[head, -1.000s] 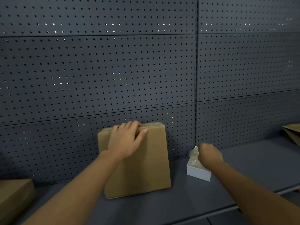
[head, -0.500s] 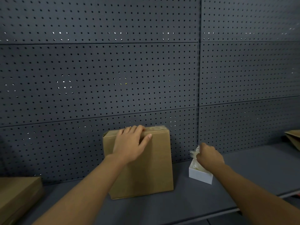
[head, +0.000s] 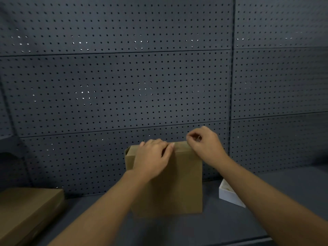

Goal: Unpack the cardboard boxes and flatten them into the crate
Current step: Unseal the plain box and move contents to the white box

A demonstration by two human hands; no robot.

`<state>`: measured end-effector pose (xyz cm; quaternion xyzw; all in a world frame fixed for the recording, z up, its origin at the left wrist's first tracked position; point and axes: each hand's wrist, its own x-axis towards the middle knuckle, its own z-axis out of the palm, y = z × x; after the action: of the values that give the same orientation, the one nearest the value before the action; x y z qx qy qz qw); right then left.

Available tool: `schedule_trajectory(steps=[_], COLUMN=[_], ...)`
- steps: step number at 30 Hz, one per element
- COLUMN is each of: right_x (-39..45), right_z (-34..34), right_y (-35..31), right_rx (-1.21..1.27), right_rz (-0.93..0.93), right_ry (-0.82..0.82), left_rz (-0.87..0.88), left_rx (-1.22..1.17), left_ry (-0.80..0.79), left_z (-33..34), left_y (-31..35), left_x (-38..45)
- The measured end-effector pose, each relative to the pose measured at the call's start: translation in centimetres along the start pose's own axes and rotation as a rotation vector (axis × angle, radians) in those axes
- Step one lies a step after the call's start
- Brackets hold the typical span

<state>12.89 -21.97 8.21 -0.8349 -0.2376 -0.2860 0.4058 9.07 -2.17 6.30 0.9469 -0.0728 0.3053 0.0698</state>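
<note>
Left hand (head: pixel 152 157) flat, fingers straight, on upright cardboard box (head: pixel 177 185) at frame centre, right hand (head: pixel 204 142) pinching its top edge, white box (head: pixel 230 197) lower right on shelf (head: pixel 284 183).

Dark grey perforated back wall (head: pixel 124 86) in panels; matching grey shelf (head: pixel 284 183) below; dim lighting throughout.

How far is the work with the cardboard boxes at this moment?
Done: nothing flattened is visible, and no crate is in view. In hand: the left hand rests on the top of the upright cardboard box, while the right hand pinches at its top edge. Left: opening, emptying and flattening it, then the flat box.
</note>
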Motion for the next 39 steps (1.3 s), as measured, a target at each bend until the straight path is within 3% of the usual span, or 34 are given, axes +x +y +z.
schedule_trajectory(steps=[5, 9, 12, 20, 28, 33, 39], right_x=[1.0, 1.9, 2.5, 1.7, 1.4, 1.3, 1.3], right_z=[-0.2, -1.7, -2.6, -2.7, -1.9, -1.3, -1.1], right_y=[-1.1, -0.9, -0.3, 1.1, 1.1, 0.4, 1.0], right_rx=[-0.177, -0.151, -0.052, 0.075, 0.372, 0.088, 0.069], right_rz=[-0.018, 0.012, 0.071, 0.077, 0.298, 0.212, 0.199], right_ry=[-0.212, -0.371, -0.421, -0.339, -0.255, -0.298, -0.259], left_rz=[0.111, 0.071, 0.017, 0.024, 0.016, 0.007, 0.001], left_rx=[0.034, -0.111, -0.045, 0.062, 0.078, 0.077, 0.058], left_ry=[0.002, -0.136, -0.261, -0.302, -0.295, -0.302, -0.303], left_z=[-2.4, -2.4, -2.0, -1.7, -1.1, -1.0, -1.2], left_y=[0.0, -0.6, -0.7, -0.9, -0.8, -0.8, -0.5], left_x=[0.4, 0.4, 0.4, 0.6, 0.8, 0.8, 0.5])
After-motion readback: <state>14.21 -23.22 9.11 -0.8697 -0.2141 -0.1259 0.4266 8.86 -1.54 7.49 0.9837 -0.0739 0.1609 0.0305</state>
